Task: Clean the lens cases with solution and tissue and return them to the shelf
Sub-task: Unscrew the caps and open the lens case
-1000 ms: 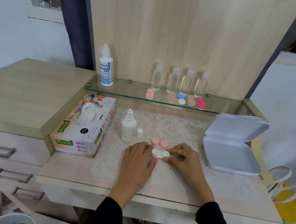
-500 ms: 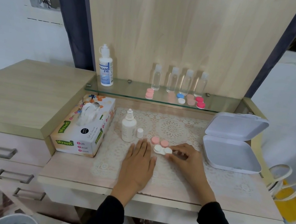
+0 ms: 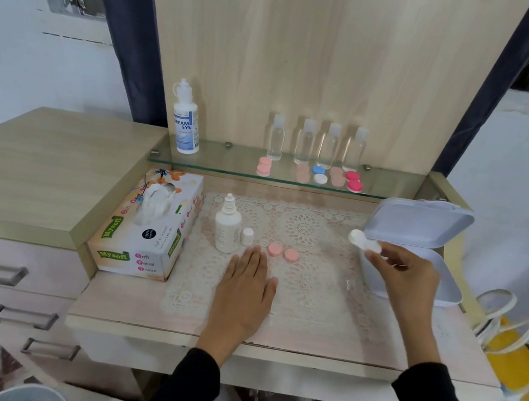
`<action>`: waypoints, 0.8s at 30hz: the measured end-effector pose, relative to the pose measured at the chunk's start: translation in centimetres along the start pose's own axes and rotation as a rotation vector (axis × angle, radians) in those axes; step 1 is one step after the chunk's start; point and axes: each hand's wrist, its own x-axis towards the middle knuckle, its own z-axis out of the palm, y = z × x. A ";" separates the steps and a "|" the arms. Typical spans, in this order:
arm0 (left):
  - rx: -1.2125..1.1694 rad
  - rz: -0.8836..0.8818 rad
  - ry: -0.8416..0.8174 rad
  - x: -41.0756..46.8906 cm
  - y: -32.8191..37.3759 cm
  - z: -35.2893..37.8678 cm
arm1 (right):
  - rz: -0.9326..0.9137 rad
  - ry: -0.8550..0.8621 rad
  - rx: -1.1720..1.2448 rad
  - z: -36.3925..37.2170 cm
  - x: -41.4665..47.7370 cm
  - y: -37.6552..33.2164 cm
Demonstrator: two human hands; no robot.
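The white hinged box (image 3: pixel 413 255) stands open at the right of the desk, lid tilted up; what shows of its tray looks bare, though the right hand hides part of it. The right hand (image 3: pixel 406 278) pinches one end of a white lens case (image 3: pixel 363 241) between thumb and fingertips and holds it in the air just in front of the box's lid (the case is blurred, so only its two rounded wells joined side by side can be made out). Two loose pink caps (image 3: pixel 282 252), flat and round, lie on the lace mat (image 3: pixel 311 291) near the fingertips of the left hand (image 3: pixel 247 287), which rests flat and open, palm down, holding nothing.

Beside the caps stands a small white solution bottle (image 3: pixel 227 231), uncapped, with its white cap (image 3: pixel 247 236) upright just to its right. Left of it a cardboard tissue box (image 3: pixel 148 227) has a crumpled tissue poking from its slot. On the glass shelf (image 3: pixel 227 163) a larger labelled solution bottle (image 3: pixel 185 122) stands at the left, four clear plastic bottles (image 3: pixel 317 143) stand in a row, and in front of these lie lens cases (image 3: pixel 321 174) in pink, beige, blue-and-white and red.
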 end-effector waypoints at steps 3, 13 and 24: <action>0.000 0.003 0.003 0.0 0.0 0.0 | 0.045 0.035 -0.065 -1.2 0.5 1.7; -0.019 0.003 0.008 0.0 0.0 -0.1 | -0.201 0.070 -0.225 -1.0 0.2 3.3; -0.016 -0.007 -0.004 0.0 0.0 -0.2 | -0.302 0.079 -0.261 -0.8 -0.1 3.9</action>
